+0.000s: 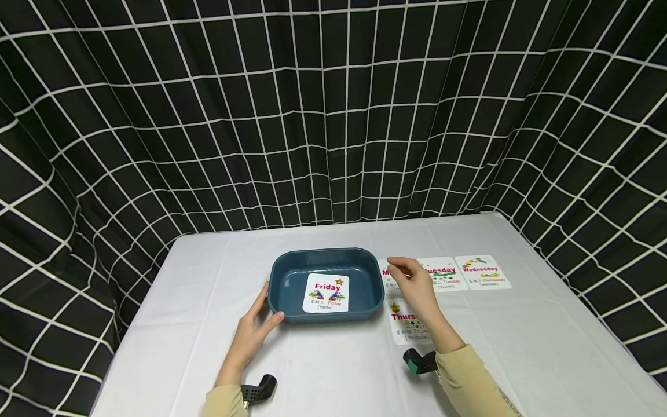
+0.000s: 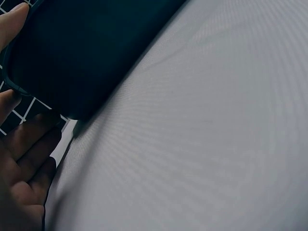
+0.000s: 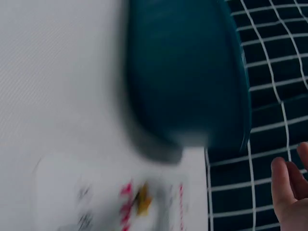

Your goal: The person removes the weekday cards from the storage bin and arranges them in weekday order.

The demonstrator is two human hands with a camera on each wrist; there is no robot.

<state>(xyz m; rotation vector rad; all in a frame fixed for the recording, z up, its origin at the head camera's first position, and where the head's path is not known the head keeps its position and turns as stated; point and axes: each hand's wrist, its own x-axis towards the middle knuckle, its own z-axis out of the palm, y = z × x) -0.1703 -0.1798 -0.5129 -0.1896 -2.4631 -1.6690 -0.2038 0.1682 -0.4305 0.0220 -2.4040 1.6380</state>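
Observation:
A dark blue plastic box [image 1: 292,289] sits on the table with a Friday flashcard [image 1: 326,293] on top inside it. At its left end my left hand [image 1: 250,336] holds the near corner between thumb and fingers; the left wrist view shows the other fingers [image 2: 41,139] below the rim. To the right of the box, my right hand [image 1: 417,286] hovers over the cards with bent fingers and nothing visible between them. Beneath it lie a Monday card [image 1: 388,284], partly hidden, a Tuesday card [image 1: 448,275] and a Thursday card [image 1: 403,330]. A Wednesday card [image 1: 482,272] lies at the row's right end.
A white cloth [image 1: 323,370] covers the table. Black curtains with a white grid [image 1: 333,116] hang behind and at both sides. Each wrist wears a small black camera, such as the left camera [image 1: 260,389].

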